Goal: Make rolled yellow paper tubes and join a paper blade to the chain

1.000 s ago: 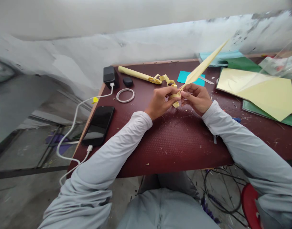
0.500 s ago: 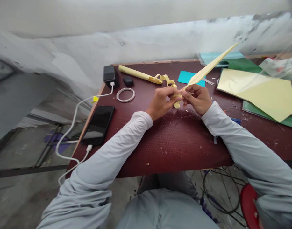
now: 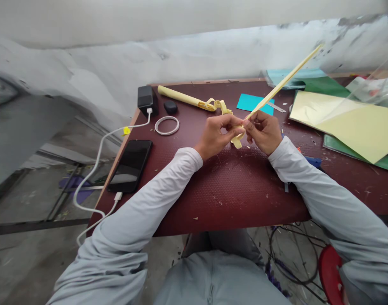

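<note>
A long, narrow yellow paper strip (image 3: 284, 81) slants up and to the right from between my two hands. My left hand (image 3: 219, 133) pinches its lower end between thumb and fingers. Right beside it, my right hand (image 3: 262, 130) is closed on the same strip with thumb and forefinger. The fingertips of both hands nearly touch and hide the pinched part. A short yellow end (image 3: 236, 142) hangs below the left fingers. Behind the left hand, a folded, curling yellow strip (image 3: 223, 106) runs toward a rolled yellow paper tube (image 3: 180, 96) lying on the dark red table (image 3: 219, 186).
A black phone (image 3: 130, 165), a white cable (image 3: 100, 159), a black charger (image 3: 145, 98) and a white ring (image 3: 167, 126) are at left. A blue card (image 3: 247, 102) lies behind my hands, with yellow sheets (image 3: 349, 125) and green sheets (image 3: 333, 144) at right.
The yellow paper strip looks narrower now, turned more edge-on, and its far tip has moved slightly up and right. Both hands stay in nearly the same place.
</note>
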Available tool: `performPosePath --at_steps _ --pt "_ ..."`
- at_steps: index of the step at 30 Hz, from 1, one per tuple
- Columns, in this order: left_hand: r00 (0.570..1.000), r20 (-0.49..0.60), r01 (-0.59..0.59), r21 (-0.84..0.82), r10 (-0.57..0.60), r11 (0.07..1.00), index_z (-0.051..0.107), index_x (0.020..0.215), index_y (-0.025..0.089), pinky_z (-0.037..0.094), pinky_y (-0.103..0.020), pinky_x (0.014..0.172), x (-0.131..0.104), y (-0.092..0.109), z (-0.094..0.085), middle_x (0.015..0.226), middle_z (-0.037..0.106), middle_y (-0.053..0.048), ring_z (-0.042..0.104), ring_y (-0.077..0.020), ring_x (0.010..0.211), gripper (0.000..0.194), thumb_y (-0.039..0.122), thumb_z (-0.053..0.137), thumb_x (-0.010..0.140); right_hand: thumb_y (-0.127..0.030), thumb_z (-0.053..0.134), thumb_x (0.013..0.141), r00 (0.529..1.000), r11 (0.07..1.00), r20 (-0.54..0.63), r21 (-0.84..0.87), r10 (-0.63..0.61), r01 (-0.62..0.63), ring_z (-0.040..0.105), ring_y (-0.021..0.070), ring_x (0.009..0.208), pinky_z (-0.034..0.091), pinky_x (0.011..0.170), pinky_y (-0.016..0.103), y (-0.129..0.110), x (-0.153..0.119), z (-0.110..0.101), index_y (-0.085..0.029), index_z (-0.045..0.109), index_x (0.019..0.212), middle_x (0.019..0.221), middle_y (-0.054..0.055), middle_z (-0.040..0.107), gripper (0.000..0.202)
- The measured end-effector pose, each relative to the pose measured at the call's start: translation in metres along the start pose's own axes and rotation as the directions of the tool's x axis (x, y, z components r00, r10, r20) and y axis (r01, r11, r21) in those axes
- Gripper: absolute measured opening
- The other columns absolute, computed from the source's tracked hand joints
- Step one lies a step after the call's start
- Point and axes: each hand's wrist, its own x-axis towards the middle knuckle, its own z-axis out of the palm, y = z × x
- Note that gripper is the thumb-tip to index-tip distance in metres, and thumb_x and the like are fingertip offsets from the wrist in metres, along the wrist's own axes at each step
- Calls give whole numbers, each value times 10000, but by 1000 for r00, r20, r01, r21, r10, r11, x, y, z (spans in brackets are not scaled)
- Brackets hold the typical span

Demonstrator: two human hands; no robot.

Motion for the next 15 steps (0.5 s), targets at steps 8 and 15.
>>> performPosePath --at_steps 8,15 --pt "998 49 51 -72 -47 996 669 1031 207 584 -330 766 -1 4 -1 916 736 -31 718 -163 836 379 561 744 917 -723 742 832 999 996 0 75 39 -39 464 100 440 430 396 300 -7 0 5 -267 544 816 619 -44 538 497" --pt "998 31 56 -52 -54 997 648 1031 210 595 -339 755 1 4 -3 971 751 -51 735 -179 853 486 648 766 858 -746 682 865 998 996 23 64 56 -57 486 91 482 459 407 269 -17 -1 2 -248 579 802 670 -20 569 513"
